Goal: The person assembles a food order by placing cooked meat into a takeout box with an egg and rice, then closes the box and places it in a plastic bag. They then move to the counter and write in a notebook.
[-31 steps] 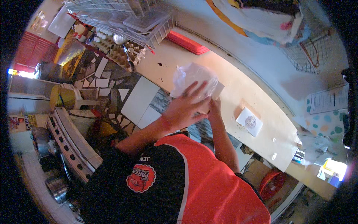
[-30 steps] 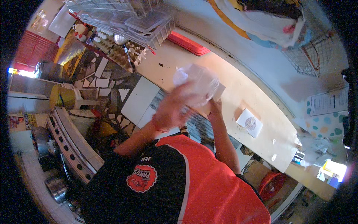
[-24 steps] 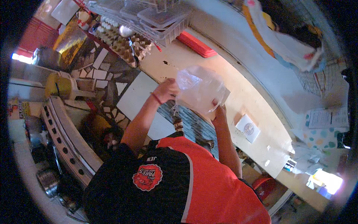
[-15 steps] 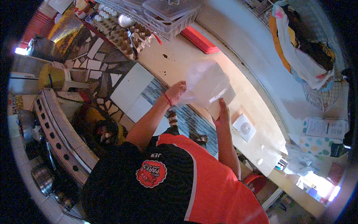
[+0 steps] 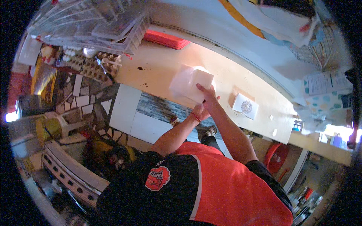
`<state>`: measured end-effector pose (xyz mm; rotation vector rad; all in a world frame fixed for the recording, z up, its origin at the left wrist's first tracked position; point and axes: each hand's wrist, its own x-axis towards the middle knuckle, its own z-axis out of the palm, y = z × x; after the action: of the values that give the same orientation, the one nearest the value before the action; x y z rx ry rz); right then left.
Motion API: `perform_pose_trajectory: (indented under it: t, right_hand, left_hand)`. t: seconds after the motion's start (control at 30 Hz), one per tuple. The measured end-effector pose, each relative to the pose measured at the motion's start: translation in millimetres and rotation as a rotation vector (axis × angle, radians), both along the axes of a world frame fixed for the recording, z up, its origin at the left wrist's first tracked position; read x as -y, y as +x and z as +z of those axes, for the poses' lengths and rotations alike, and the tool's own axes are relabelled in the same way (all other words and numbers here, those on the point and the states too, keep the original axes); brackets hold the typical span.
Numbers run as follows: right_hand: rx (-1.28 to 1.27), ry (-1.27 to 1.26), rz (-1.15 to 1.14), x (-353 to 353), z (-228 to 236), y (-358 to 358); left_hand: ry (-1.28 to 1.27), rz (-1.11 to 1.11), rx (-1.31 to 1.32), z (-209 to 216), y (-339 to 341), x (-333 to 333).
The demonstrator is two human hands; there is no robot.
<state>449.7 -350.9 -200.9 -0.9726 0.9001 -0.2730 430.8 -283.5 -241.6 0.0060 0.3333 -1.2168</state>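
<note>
Over the counter, my right hand [image 5: 208,93] grips a white box [image 5: 204,78], its thumb lying across the near side. A thin, translucent plastic bag [image 5: 181,85] billows around the box's left side, blurred by motion; I cannot tell how far the box sits inside it. My left hand [image 5: 202,111], with a red band at the wrist, is close below the right one. Its fingers are curled on the gathered lower part of the bag and partly hidden. A second white box [image 5: 245,106] with a round dark print lies on the counter to the right.
The pale counter [image 5: 151,71] runs diagonally beneath my hands. At its back stand a red tray [image 5: 166,39] and clear plastic crates [image 5: 130,37]. Egg trays [image 5: 92,69] are at the far left, a stove [image 5: 71,177] at the near left. A red round basin [image 5: 276,158] is below the counter, right.
My left hand has moved right and down, close beneath my right hand. The box and bag have turned, and the bag now bulges to the left. The view has shifted.
</note>
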Motion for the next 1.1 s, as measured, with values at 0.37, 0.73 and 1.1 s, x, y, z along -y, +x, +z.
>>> perform_pose_trajectory:
  t: [0.37, 0.73, 1.1]
  right_hand:
    - [-0.582, -1.269, 0.099, 58, -25, -57]
    - [-0.29, -1.237, -0.187, 68, 45, -8]
    - [-0.173, -1.255, -0.135, 73, 141, -33]
  left_hand:
    - [0.182, -0.581, 0.238, -6, -1, -42]
    - [1.325, -0.7, 2.327, 40, 162, -35]
    - [0.733, -0.122, 1.745, 209, 183, -63]
